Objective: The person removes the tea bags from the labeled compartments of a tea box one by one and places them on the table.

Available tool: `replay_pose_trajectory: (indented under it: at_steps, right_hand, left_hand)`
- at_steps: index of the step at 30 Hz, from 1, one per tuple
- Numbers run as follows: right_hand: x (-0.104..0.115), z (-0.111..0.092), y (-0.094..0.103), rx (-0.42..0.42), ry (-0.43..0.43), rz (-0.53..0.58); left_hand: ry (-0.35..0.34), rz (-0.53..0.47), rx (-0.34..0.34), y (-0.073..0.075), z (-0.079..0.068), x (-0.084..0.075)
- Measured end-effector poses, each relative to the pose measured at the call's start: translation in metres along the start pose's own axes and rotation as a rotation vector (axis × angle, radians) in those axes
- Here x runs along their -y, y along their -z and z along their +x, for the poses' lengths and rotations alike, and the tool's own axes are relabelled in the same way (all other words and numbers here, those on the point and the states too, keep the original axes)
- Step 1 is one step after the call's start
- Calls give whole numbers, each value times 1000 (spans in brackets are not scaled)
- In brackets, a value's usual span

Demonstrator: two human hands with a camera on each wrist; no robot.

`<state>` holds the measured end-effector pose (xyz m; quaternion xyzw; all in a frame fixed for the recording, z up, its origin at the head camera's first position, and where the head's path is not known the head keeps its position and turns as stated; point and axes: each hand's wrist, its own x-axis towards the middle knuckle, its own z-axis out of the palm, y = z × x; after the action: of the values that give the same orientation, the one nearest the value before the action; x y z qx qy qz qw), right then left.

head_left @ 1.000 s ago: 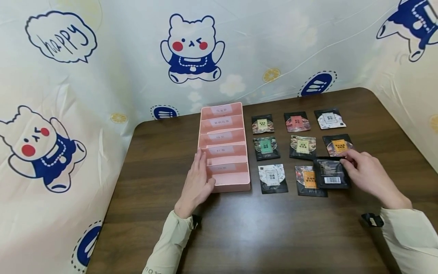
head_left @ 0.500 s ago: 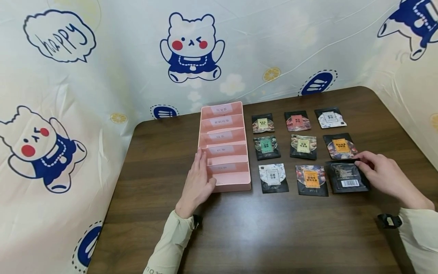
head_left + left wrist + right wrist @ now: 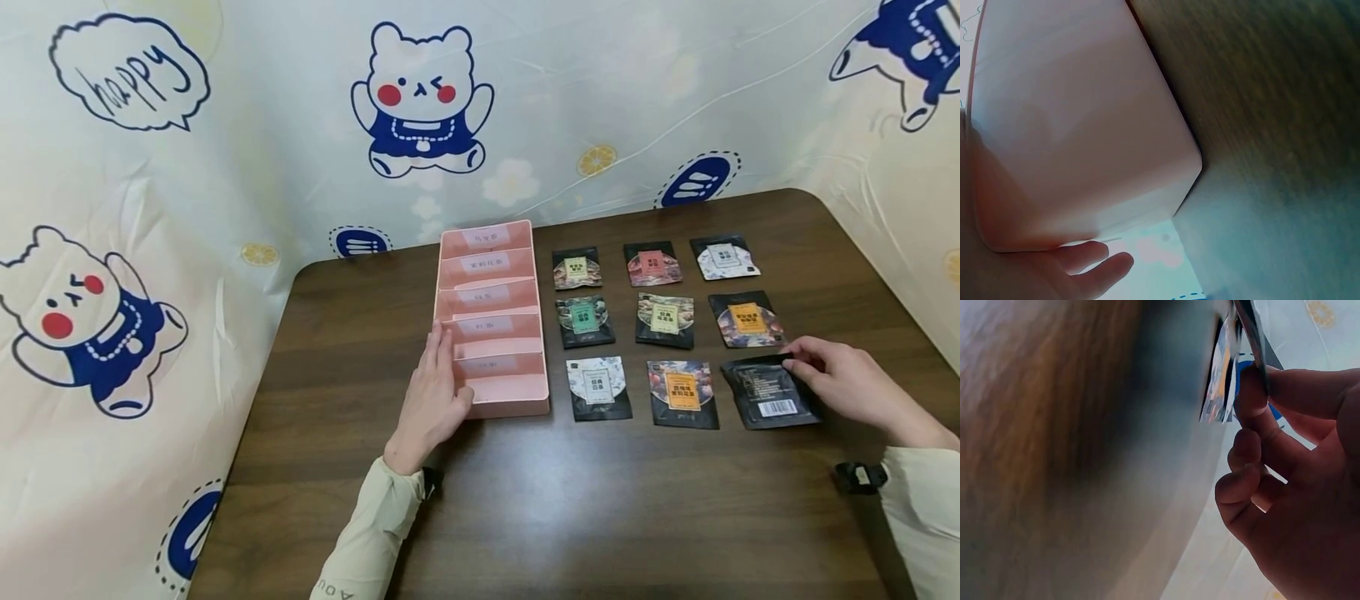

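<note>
My right hand (image 3: pixel 855 385) pinches the upper right corner of a black tea sachet (image 3: pixel 772 392) between thumb and forefinger. The sachet lies back side up, showing a white barcode, low over or on the table; I cannot tell which. In the right wrist view the thumb and forefinger (image 3: pixel 1257 394) grip its dark edge. My left hand (image 3: pixel 431 400) rests with straight fingers along the left side and near corner of a pink divided box (image 3: pixel 504 410). The left wrist view shows fingers (image 3: pixel 1107 275) against the box wall (image 3: pixel 1085 125).
Several tea sachets lie face up in rows right of the box: a white one (image 3: pixel 599 389), an orange-labelled one (image 3: pixel 682 393), a green one (image 3: pixel 585 321) and others. Paper labels mark the box's compartments. A patterned curtain (image 3: pixel 300 125) surrounds the brown table (image 3: pixel 600 517).
The black sachet, first overlapping the orange-labelled one, has moved right and slightly nearer in my right hand to the end of the front row. My left hand has stayed on the box.
</note>
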<state>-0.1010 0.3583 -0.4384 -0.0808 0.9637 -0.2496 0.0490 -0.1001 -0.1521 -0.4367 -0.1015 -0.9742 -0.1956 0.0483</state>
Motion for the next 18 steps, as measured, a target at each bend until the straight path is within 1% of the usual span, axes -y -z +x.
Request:
replay_pose_trajectory:
  at_steps: [3,11,13,15,18]
  right_hand:
    - [-3,1,-1,20,-4,-13]
    - [-6,5,0,4,32,-60]
    - [-7,6,0,26,14,-63]
    - [-7,6,-1,46,-22,-70]
    - [-7,5,-1,49,-71,-78]
  left_hand:
    - [9,2,5,1,-2,1]
    - [21,-3,10,1,-3,1]
    - [20,-7,14,1,-3,1]
    - [19,-5,16,1,-3,1]
    - [19,1,29,2,-4,1]
